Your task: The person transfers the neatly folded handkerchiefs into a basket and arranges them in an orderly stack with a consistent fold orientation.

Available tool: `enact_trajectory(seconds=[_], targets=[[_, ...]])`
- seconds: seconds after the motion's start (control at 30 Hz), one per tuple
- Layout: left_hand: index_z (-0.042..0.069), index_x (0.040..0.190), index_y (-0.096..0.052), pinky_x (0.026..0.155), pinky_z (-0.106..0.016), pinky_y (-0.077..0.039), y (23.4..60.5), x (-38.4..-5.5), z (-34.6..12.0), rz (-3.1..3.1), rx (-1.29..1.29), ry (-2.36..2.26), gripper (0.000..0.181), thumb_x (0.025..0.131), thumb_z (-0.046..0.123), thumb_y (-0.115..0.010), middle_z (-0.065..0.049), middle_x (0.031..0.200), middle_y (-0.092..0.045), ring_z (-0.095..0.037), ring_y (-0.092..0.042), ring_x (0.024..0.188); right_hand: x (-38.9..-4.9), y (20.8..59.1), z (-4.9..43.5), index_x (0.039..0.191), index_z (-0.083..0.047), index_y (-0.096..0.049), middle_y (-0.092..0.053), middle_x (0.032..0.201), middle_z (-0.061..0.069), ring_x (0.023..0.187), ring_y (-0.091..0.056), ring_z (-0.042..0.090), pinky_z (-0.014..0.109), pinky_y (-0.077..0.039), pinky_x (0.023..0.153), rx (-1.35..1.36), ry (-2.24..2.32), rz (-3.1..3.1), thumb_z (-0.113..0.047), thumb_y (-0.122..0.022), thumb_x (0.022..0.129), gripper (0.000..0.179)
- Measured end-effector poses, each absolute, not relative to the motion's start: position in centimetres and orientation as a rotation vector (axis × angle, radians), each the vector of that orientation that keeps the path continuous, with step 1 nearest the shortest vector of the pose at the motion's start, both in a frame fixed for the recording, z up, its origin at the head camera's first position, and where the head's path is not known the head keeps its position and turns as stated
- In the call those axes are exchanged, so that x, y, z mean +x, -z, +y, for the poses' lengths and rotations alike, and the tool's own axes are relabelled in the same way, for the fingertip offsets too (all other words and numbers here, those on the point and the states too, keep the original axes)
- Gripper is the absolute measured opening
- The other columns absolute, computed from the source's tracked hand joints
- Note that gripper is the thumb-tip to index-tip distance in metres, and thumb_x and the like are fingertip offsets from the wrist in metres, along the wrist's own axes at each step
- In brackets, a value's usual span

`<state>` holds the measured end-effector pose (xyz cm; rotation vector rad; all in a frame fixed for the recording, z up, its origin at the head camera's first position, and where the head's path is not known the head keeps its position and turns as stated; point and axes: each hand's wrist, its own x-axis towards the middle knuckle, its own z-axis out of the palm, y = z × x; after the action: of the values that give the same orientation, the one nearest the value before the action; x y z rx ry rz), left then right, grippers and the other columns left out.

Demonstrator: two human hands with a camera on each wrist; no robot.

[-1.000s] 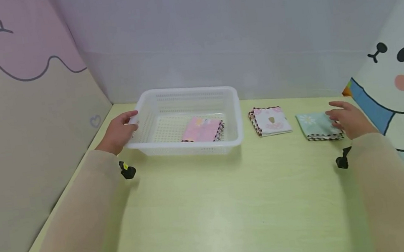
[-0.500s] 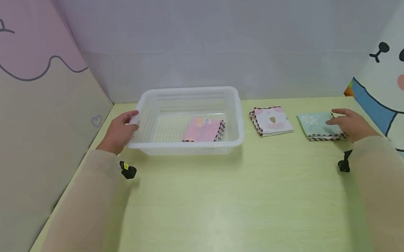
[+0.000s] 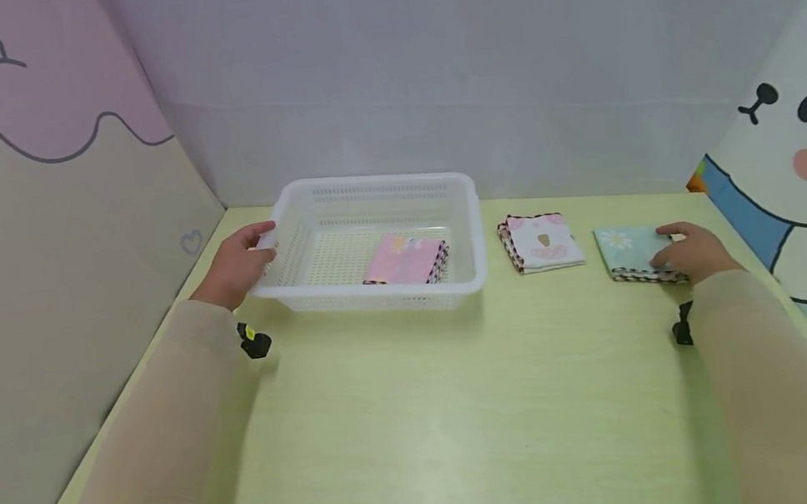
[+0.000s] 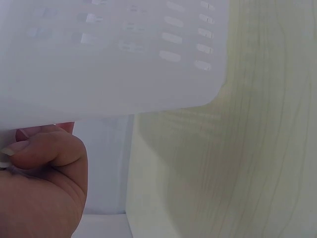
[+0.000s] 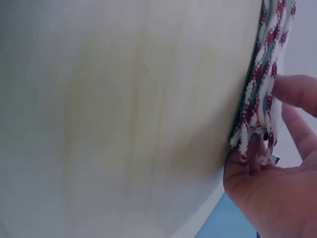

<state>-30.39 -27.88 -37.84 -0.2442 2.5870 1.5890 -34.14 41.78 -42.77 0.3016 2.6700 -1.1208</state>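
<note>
My left hand (image 3: 233,266) grips the left rim of a white plastic basket (image 3: 386,294), fingers curled at its edge. In the left wrist view, the basket's slotted wall (image 4: 119,74) hangs above the curled fingers of the left hand (image 4: 44,173). A folded pink towel (image 3: 408,258) lies inside the basket at the right. At the far right, my right hand (image 3: 698,251) pinches the right end of a folded mint-green towel (image 3: 625,246) with a daisy print. The right wrist view shows that towel's checkered layered edge (image 5: 262,74) between the fingers and thumb of the right hand (image 5: 282,183).
A folded white towel (image 3: 544,241) with a pink-eared animal print lies between the basket and the green towel. Everything stands on a pale yellow-green table (image 3: 454,414). A grey-white back wall (image 3: 442,71) and printed side panels (image 3: 72,259) bound it.
My right hand has come down onto the green towel's right end, and its fingers have closed on it. The left hand and basket have stayed in place.
</note>
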Motion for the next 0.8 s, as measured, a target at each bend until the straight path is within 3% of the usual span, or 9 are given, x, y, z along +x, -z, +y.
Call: enact_trajectory(seconds=[0.23, 0.33, 0.5, 0.7, 0.8], targets=[[0.02, 0.162, -0.034, 0.097, -0.051, -0.051, 38.03, -30.69, -27.93, 2.585, -0.253, -1.586, 0.059, 0.107, 0.015, -0.052, -0.013, 0.151, -0.041, -0.035, -0.051, 0.122, -34.08, 42.35, 41.83, 0.162, -0.001, -0.026, -0.014, 0.16, 0.039, 0.137, -0.026, 0.06, 0.071, -0.037, 0.099, 0.339, 1.132, 2.621, -0.021, -0.061, 0.096, 0.077], [0.019, 0.162, -0.034, 0.097, -0.05, -0.051, 38.1, -30.82, -27.91, 2.589, -0.247, -1.582, 0.059, 0.107, 0.015, -0.052, -0.013, 0.151, -0.042, -0.034, -0.051, 0.121, -34.26, 42.52, 42.16, 0.163, -0.004, -0.025, -0.01, 0.163, 0.037, 0.138, -0.026, 0.057, 0.071, -0.038, 0.098, 0.334, 1.159, 2.606, -0.023, -0.059, 0.098, 0.076], [0.02, 0.163, -0.034, 0.098, -0.052, -0.051, 38.0, -30.85, -27.96, 2.608, -0.238, -1.564, 0.059, 0.107, 0.016, -0.052, -0.014, 0.151, -0.042, -0.035, -0.052, 0.121, -34.75, 42.68, 42.52, 0.163, -0.006, -0.027, -0.007, 0.165, 0.034, 0.133, -0.028, 0.052, 0.061, -0.041, 0.089, 0.291, 1.211, 2.64, -0.023, -0.057, 0.101, 0.07], [0.02, 0.163, -0.032, 0.1, -0.055, -0.049, 37.83, -30.66, -27.98, 2.6, -0.249, -1.566, 0.059, 0.107, 0.016, -0.052, -0.014, 0.155, -0.04, -0.037, -0.051, 0.124, -34.79, 42.47, 42.45, 0.163, -0.006, -0.025, 0.0, 0.169, 0.026, 0.137, -0.025, 0.051, 0.06, -0.04, 0.093, 0.208, 1.304, 2.658, -0.017, -0.058, 0.099, 0.073], [0.02, 0.163, -0.032, 0.1, -0.055, -0.05, 37.85, -30.63, -27.95, 2.595, -0.255, -1.568, 0.06, 0.107, 0.016, -0.052, -0.014, 0.155, -0.04, -0.037, -0.05, 0.124, -34.63, 42.48, 42.51, 0.165, -0.008, -0.023, -0.005, 0.168, 0.025, 0.128, -0.034, 0.042, 0.047, -0.046, 0.087, 0.202, 1.356, 2.633, -0.016, -0.059, 0.1, 0.074]])
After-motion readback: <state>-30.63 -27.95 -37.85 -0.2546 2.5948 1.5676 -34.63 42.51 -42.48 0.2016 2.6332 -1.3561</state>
